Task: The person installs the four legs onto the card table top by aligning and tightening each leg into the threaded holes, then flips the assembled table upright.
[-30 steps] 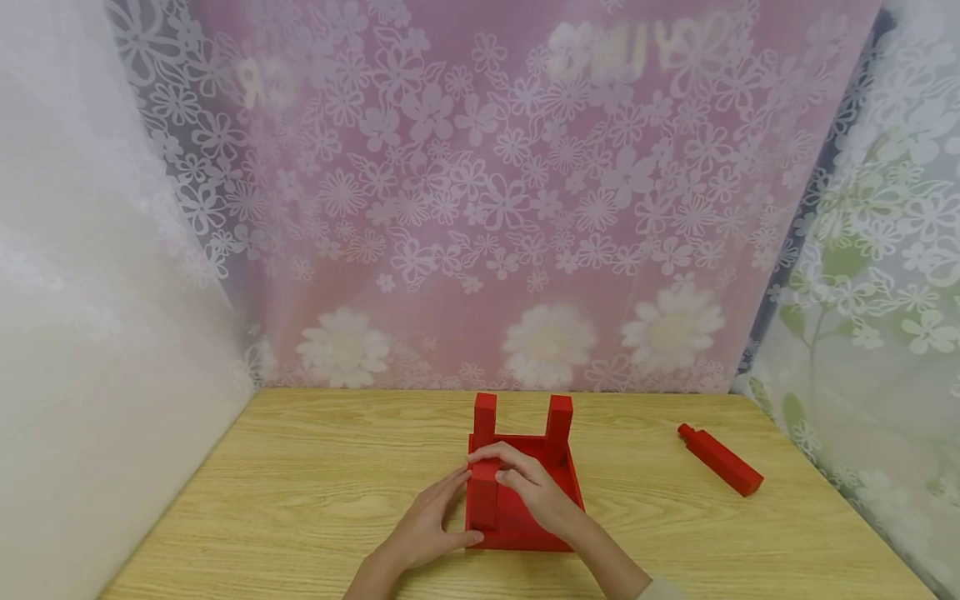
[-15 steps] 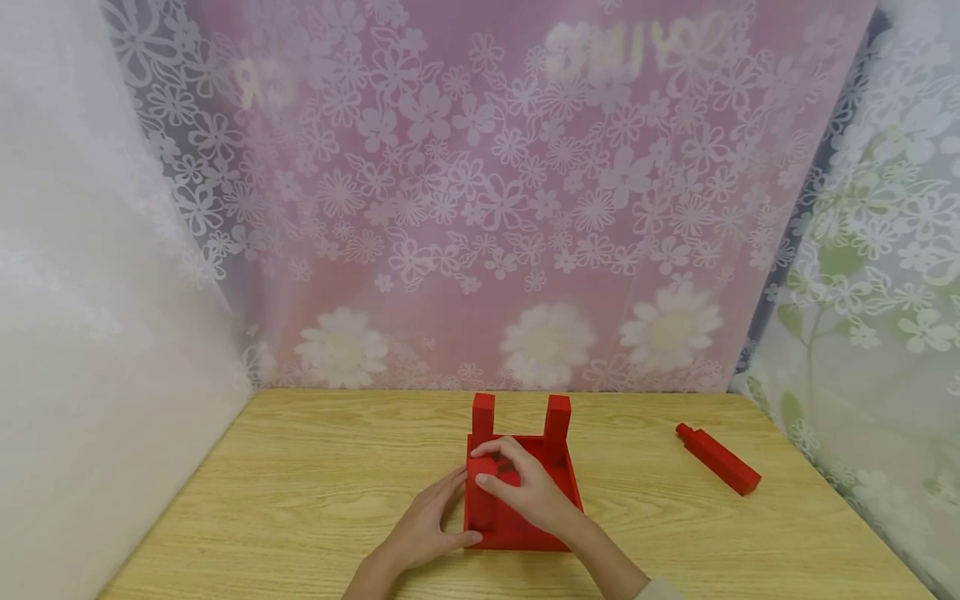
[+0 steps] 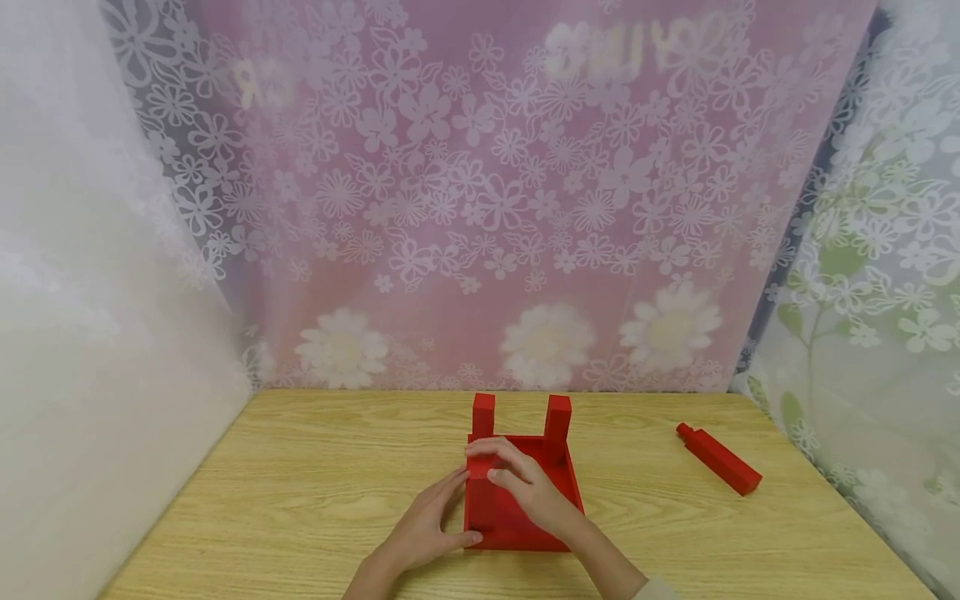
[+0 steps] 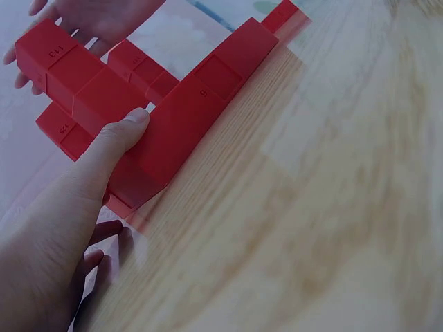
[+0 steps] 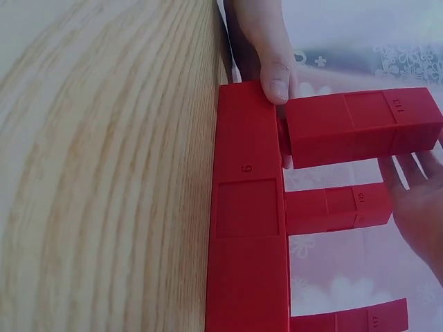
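Observation:
A shallow red square tabletop (image 3: 528,546) lies upside down, its raised rim facing up. Two red legs stand at its far corners, a left one (image 3: 483,414) and a right one (image 3: 557,427). At the near left corner is a third leg (image 5: 360,128), numbered 113; a narrow gap shows between it and the rim. My left hand (image 3: 426,523) grips that corner, thumb on the rim, fingers along the left side. My right hand (image 3: 531,487) pinches the near leg's top between thumb and fingers; the leg hides part of the fingers in the right wrist view.
A loose red leg (image 3: 722,461) with a narrow round end lies on the wooden table (image 3: 322,467) to the right. Flowered curtains (image 3: 487,208) hang behind the table and at the sides.
My right fingers curled closer round the near leg's top and turned it, then moved back to about their earlier place. My left hand and the tabletop have hardly moved.

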Demonstrator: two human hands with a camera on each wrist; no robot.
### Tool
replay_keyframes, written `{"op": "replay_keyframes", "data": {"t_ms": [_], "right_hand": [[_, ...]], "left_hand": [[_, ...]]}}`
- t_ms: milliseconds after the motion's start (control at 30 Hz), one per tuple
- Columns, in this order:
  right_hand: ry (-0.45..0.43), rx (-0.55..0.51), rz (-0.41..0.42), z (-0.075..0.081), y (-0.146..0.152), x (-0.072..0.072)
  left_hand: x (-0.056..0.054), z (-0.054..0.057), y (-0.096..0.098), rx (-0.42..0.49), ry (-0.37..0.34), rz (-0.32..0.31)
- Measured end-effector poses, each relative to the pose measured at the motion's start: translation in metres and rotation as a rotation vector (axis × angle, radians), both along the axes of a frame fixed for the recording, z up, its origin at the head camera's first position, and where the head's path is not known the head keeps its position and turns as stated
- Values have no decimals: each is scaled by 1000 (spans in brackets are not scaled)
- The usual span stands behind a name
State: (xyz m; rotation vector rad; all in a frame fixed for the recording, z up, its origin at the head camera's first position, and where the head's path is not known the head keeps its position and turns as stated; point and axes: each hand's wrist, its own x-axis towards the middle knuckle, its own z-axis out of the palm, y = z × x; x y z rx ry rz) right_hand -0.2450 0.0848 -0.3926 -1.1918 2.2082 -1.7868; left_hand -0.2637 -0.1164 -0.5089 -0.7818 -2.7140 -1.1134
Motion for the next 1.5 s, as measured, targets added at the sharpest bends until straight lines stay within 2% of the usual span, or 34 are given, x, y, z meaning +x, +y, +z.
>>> {"op": "replay_keyframes", "data": {"t_ms": [67, 133, 267, 367, 500, 733, 867, 1067, 1167, 1267, 1400, 1500], "right_hand": [[-31, -25, 64, -4, 2, -4], [-37, -37, 92, -4, 3, -4], [-30, -48, 86, 4, 3, 1], [-21, -57, 76, 3, 2, 1], [2, -33, 4, 3, 2, 1], [43, 42, -142, 3, 1, 3], [71, 87, -218, 5, -3, 5], [105, 138, -274, 8, -6, 9], [119, 127, -238, 6, -5, 8], [116, 64, -128, -1, -2, 2], [45, -5, 21, -16, 3, -10], [8, -15, 55, -22, 4, -15]], "left_hand": [[0, 0, 0, -3, 1, 1], [0, 0, 0, -3, 0, 1], [0, 0, 0, -3, -11, 0], [0, 0, 0, -1, -6, -4], [0, 0, 0, 0, 14, -12], [0, 0, 0, -7, -7, -1], [-1, -1, 0, -3, 6, -2], [0, -1, 0, 4, 15, -8], [1, 0, 0, 0, 5, -7], [1, 1, 1, -6, -11, -3], [2, 3, 1, -19, -23, 5], [2, 4, 1, -23, -23, 7]]}}
